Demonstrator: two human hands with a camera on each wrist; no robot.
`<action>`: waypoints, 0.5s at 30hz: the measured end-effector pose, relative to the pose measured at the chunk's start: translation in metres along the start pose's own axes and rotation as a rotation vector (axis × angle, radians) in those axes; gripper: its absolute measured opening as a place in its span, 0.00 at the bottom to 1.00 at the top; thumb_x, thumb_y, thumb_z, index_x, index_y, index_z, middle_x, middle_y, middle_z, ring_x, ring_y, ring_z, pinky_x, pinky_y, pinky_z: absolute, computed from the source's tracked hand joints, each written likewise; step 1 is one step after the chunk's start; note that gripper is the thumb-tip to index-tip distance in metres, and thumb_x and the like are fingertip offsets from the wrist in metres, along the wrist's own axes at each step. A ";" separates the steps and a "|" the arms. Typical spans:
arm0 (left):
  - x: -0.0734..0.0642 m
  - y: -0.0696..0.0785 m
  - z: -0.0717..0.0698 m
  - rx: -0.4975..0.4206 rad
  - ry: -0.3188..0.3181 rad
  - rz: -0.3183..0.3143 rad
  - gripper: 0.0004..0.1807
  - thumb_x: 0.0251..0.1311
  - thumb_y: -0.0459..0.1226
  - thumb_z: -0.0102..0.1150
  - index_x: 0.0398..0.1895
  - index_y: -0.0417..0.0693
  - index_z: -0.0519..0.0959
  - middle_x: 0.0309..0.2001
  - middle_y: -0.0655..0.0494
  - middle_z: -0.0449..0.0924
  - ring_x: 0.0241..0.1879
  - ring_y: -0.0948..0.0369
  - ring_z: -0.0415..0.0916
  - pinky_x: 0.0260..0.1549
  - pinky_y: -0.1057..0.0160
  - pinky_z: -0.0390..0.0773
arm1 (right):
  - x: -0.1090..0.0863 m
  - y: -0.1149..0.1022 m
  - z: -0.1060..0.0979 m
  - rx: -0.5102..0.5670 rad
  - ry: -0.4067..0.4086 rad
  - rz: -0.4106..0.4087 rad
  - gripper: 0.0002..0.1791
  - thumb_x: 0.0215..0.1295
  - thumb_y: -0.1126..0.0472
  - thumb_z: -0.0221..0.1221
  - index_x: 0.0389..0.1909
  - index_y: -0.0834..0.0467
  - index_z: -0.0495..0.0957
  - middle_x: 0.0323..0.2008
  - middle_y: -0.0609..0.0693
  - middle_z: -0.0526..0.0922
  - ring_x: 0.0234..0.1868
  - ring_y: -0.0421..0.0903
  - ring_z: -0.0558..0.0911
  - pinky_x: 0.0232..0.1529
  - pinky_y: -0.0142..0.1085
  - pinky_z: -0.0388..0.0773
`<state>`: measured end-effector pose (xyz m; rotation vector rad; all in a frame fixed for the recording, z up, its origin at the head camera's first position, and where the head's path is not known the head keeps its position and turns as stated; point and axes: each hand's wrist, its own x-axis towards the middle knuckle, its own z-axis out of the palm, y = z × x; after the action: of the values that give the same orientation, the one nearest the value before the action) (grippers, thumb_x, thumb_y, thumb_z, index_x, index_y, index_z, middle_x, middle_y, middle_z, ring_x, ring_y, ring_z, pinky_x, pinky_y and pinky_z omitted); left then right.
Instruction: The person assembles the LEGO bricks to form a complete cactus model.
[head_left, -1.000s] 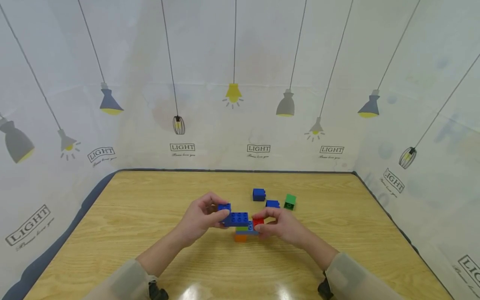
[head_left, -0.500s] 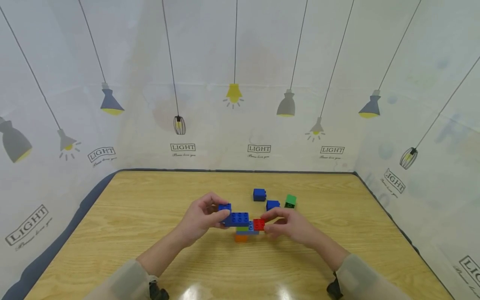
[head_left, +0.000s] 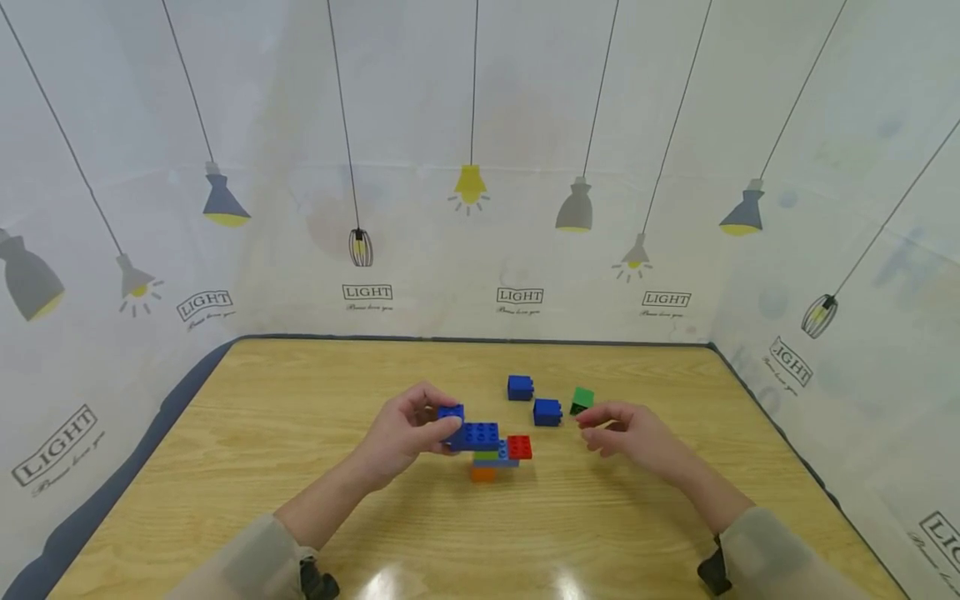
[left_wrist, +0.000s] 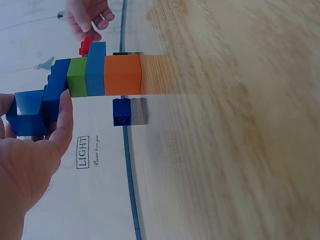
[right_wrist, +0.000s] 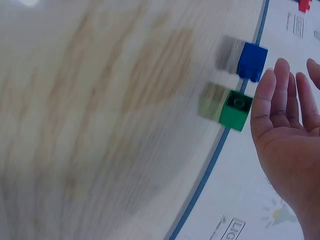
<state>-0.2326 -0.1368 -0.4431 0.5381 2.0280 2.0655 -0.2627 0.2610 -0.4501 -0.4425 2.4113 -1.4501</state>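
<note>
While a pale backdrop (head_left: 408, 200) printed with hanging lamps and LIGHT lettering is rising along the far, left and right sides, a wood-grain tabletop (head_left: 285, 408) is carrying all the blocks. From the near side, two forearms in light sleeves are reaching over it. On the left, the left hand (head_left: 405, 429) is gripping the upper left end of a block build, its fingers (left_wrist: 64, 117) and thumb closing around the dark blue pieces there. On the right, the right hand (head_left: 633, 433) is hovering apart from the build, its fingers (right_wrist: 281, 85) loosely extended, with a gap to the thumb, and holding nothing.

The build is standing near the middle of the tabletop. Its long dark blue brick (head_left: 480, 435) is jutting left, with a dark blue block (head_left: 452, 411) sitting on its left end. Underneath, a light green block (head_left: 486, 456) is resting on a light blue brick (head_left: 504, 452), which is extending right and bearing a red block (head_left: 519, 447). At the bottom, an orange block (head_left: 483, 474) is supporting everything.

Farther away, two loose blue blocks (head_left: 546, 412) are lying with studs facing right, and a green block (head_left: 582, 398) is lying right of them, near the right fingertips.
</note>
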 end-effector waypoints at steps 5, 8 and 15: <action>0.000 0.000 0.000 -0.007 0.002 -0.007 0.16 0.76 0.35 0.67 0.59 0.35 0.77 0.53 0.48 0.82 0.49 0.54 0.85 0.46 0.51 0.94 | 0.002 0.010 -0.014 -0.033 0.067 0.045 0.25 0.80 0.51 0.66 0.68 0.63 0.80 0.59 0.63 0.87 0.52 0.53 0.88 0.52 0.45 0.91; 0.000 0.000 0.000 -0.010 0.000 -0.006 0.16 0.76 0.35 0.68 0.59 0.36 0.77 0.53 0.49 0.82 0.49 0.54 0.85 0.47 0.51 0.94 | 0.005 0.013 -0.020 -0.033 0.090 0.056 0.25 0.80 0.51 0.65 0.67 0.63 0.80 0.59 0.63 0.87 0.52 0.53 0.87 0.51 0.44 0.91; -0.001 0.001 0.000 -0.014 0.004 -0.010 0.16 0.76 0.35 0.68 0.59 0.37 0.78 0.53 0.49 0.82 0.49 0.54 0.85 0.47 0.52 0.94 | 0.017 0.014 -0.027 -0.081 0.128 0.062 0.25 0.81 0.53 0.64 0.68 0.64 0.80 0.58 0.63 0.87 0.52 0.50 0.86 0.51 0.44 0.91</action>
<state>-0.2314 -0.1368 -0.4423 0.5206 2.0126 2.0744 -0.2908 0.2815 -0.4523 -0.2983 2.5674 -1.3986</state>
